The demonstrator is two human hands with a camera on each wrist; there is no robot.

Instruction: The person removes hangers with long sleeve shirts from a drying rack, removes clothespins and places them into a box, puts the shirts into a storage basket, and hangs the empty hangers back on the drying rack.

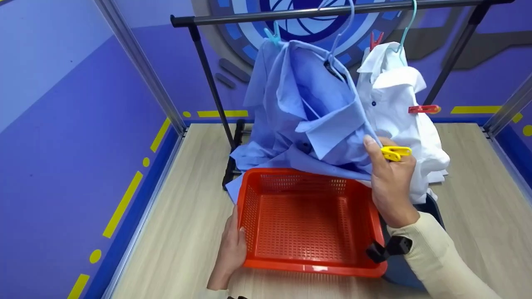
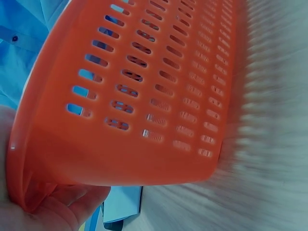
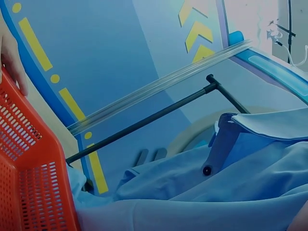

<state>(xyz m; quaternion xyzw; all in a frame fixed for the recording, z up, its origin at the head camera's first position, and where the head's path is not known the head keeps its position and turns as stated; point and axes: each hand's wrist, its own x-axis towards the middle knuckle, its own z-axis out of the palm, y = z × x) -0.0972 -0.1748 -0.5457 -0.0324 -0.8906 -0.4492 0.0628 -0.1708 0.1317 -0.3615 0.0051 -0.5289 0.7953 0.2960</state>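
A light blue shirt (image 1: 266, 128) hangs from a pale blue hanger (image 1: 337, 43), its collar pulled slanting to the right. My right hand (image 1: 392, 182) grips the shirt's right edge, thumb on top. A yellow clothespin (image 1: 395, 153) sticks out beside that hand's fingers; whether it is clipped to the cloth is hidden. A teal clothespin (image 1: 273, 34) sits at the shirt's left shoulder. Below, my left hand (image 1: 232, 245) holds a red plastic basket (image 1: 311, 269) by its left rim, with fingers under the rim in the left wrist view. Nothing lies in the basket. Shirt fabric (image 3: 192, 183) fills the lower right wrist view.
A black clothes rack (image 1: 270, 15) stands at the back. To the right hangs a white shirt (image 1: 390, 95) on a green hanger (image 1: 409, 27), with red clothespins (image 1: 424, 109). A dark container (image 1: 432, 209) is partly behind the basket. Blue panels (image 1: 62, 145) wall the left side.
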